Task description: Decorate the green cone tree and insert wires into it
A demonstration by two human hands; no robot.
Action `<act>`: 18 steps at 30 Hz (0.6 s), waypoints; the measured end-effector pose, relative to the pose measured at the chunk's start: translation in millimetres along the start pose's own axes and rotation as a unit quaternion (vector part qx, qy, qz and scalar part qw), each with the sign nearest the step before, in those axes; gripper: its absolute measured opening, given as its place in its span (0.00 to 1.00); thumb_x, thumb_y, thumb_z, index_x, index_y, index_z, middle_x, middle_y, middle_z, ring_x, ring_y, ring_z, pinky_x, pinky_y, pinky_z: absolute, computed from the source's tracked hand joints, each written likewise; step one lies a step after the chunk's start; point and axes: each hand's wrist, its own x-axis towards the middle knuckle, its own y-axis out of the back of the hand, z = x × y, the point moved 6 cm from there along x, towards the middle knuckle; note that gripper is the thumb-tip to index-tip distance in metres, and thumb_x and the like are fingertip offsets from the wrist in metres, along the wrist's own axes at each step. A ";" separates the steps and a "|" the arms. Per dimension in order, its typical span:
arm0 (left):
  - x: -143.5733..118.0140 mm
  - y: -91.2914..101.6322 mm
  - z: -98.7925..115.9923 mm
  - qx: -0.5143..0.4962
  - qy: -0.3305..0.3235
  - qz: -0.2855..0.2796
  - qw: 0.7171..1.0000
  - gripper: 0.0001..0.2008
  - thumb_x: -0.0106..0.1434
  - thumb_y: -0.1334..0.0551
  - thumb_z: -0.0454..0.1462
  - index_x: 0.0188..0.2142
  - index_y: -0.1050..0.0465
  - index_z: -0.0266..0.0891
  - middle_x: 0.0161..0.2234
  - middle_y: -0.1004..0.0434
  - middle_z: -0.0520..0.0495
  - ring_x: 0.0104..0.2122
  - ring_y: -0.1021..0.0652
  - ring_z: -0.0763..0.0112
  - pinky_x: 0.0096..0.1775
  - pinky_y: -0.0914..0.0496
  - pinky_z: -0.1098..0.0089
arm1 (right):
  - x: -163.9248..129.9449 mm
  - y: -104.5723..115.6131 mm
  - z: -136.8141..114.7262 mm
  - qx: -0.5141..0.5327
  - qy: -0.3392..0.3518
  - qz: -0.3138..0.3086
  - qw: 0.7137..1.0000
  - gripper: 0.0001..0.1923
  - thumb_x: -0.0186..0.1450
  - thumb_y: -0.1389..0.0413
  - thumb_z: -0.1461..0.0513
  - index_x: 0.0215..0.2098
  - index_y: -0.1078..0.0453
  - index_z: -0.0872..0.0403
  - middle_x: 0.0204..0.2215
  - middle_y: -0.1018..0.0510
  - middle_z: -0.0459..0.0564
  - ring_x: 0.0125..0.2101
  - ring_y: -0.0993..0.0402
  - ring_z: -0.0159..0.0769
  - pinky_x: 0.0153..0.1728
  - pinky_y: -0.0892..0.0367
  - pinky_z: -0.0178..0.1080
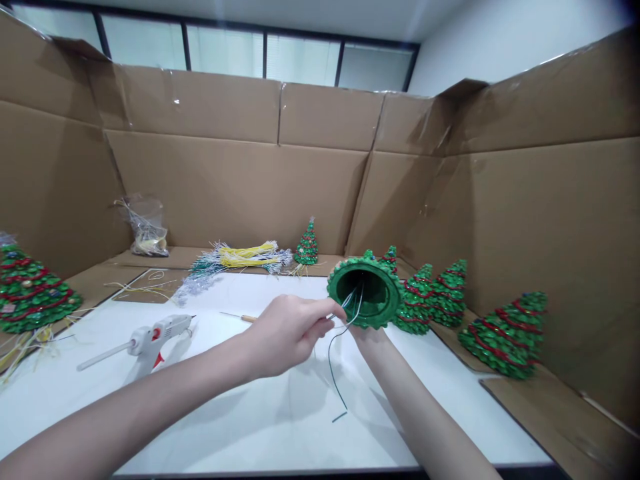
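Hands meet above the white table [280, 433]: the right hand [367, 333], mostly hidden, is wrapped around one hollow green tree shell [366, 292] held up with its open base toward the camera, while the left hand [287, 333] pinches thin wires [345, 313] trailing from that opening, one dark strand hanging down. Six finished trees stand around: one at far left [30, 290], one at the back [307, 245], four along the right [505, 333]. One white glue gun [145, 340] lies left, one bundle of yellow and white wires [240, 260] behind, one plastic bag [145, 227] by the cardboard wall [240, 187].
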 end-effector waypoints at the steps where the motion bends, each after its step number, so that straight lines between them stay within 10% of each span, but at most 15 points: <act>1: -0.2 3.3 -1.9 -0.007 0.014 0.004 1.000 0.12 0.64 0.50 0.33 0.43 0.32 0.41 0.27 0.26 0.52 0.26 0.28 0.75 0.30 0.36 0.74 | 0.1 -0.9 0.0 -0.002 0.001 -0.003 1.000 0.17 0.55 0.51 0.43 0.31 0.28 0.41 0.33 0.23 0.42 0.40 0.29 0.41 0.48 0.38 0.51; 13: -8.1 4.7 -25.8 0.051 0.068 0.014 0.996 0.09 0.61 0.45 0.35 0.41 0.31 0.42 0.23 0.26 0.54 0.24 0.28 0.75 0.29 0.36 0.74 | -4.5 -5.4 6.0 0.059 -0.047 -0.020 0.997 0.16 0.58 0.52 0.45 0.30 0.28 0.41 0.34 0.22 0.41 0.38 0.29 0.40 0.43 0.33 0.49; 18: -7.9 6.2 -23.4 0.115 0.045 0.025 0.992 0.10 0.62 0.48 0.33 0.43 0.34 0.43 0.32 0.26 0.52 0.29 0.27 0.73 0.31 0.35 0.73 | -0.6 -6.3 4.6 -0.101 0.000 -0.070 0.992 0.19 0.56 0.52 0.43 0.29 0.28 0.45 0.32 0.22 0.45 0.38 0.29 0.43 0.45 0.35 0.51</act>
